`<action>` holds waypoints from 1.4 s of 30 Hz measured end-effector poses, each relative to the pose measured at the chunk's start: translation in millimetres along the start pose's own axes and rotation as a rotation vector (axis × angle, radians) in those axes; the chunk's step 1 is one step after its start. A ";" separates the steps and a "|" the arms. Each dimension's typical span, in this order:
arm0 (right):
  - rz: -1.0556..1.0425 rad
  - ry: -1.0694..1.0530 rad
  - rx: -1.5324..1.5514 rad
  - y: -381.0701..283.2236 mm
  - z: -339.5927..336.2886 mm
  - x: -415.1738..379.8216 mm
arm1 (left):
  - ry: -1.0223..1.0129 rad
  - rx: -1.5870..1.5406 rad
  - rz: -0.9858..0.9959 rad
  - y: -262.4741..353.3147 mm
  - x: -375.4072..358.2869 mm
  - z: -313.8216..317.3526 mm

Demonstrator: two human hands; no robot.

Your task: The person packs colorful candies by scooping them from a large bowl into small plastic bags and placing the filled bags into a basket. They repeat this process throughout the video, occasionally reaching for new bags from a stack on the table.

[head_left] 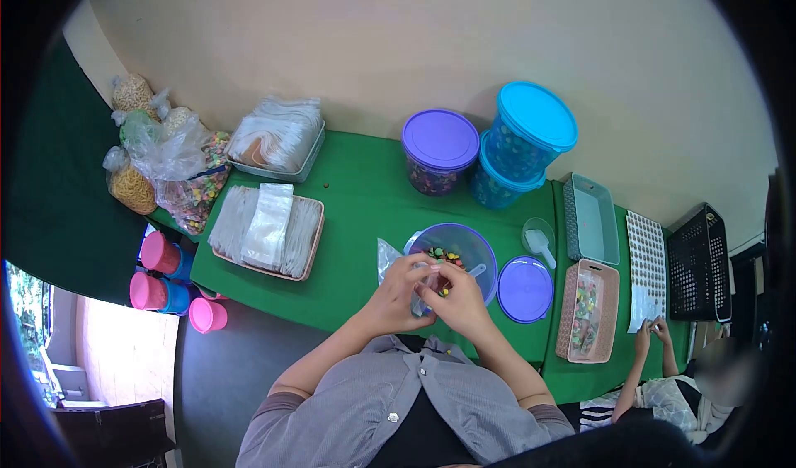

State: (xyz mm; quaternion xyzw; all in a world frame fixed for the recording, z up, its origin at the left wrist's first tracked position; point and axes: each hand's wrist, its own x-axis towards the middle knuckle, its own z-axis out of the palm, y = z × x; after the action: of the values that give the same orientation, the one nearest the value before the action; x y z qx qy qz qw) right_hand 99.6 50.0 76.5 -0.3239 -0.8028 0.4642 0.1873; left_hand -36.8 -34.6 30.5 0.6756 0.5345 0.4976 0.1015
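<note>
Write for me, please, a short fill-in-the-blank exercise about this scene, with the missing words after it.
1. The left hand and the right hand hold a small bag of clear ______.
2. The cloth under the open tub is ______.
3. Behind the open tub, near the wall, stand ______ lidded tubs.
4. The tall basket at the far right is ______.

Missing words: plastic; green; three; black.
</note>
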 end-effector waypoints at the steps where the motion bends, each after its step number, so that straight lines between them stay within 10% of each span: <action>1: 0.033 -0.025 -0.020 -0.1 -1.5 -0.3 | 0.032 -0.023 0.024 -2.5 -2.1 3.2; 20: 0.052 -0.170 -0.056 -5.7 -7.6 -9.2 | -0.074 0.061 -0.067 -0.6 -8.6 3.1; 29: -0.207 -0.239 0.249 5.7 -2.6 -7.9 | 0.181 -0.323 -0.296 -13.5 -15.6 8.1; 42: -0.102 0.008 0.262 -7.9 -4.5 -12.8 | 0.206 0.216 -0.165 -4.8 -8.8 0.8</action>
State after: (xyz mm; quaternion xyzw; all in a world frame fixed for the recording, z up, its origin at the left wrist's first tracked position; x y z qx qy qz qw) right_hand 108.7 41.1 85.6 -0.2574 -0.7498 0.5537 0.2547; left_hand -38.6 -39.6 21.9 0.5820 0.6460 0.4937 0.0136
